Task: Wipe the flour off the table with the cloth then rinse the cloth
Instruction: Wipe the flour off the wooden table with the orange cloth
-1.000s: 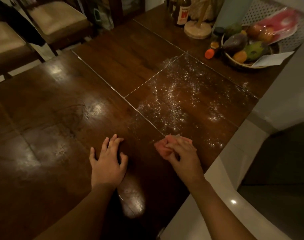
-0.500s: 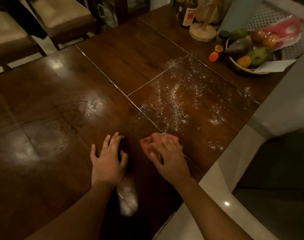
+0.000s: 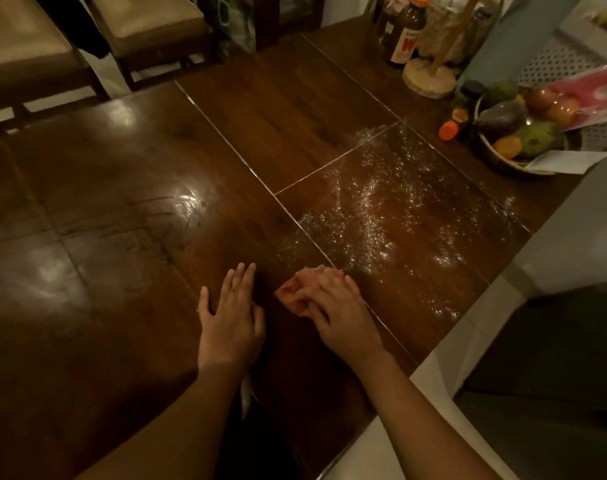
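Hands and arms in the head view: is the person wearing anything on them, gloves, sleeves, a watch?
Nothing shows. The left hand and right hand are bare, no gloves, and no rings can be made out in the dim light. The left forearm and right forearm are bare to the picture's edge: no sleeve, watch or bracelet.

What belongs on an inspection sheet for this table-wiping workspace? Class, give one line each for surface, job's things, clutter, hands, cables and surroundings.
Surface: dark wooden table, glossy, with flour scattered over its right panel.
Job's things: pink cloth, bunched, on the table at the flour's near edge.
Clutter: fruit basket, brown bottle and round wooden stand at the far right corner.
Hands: left hand flat on the table; right hand grips the cloth.
Cables: nothing seen.
Surroundings: two cushioned chairs beyond the table.
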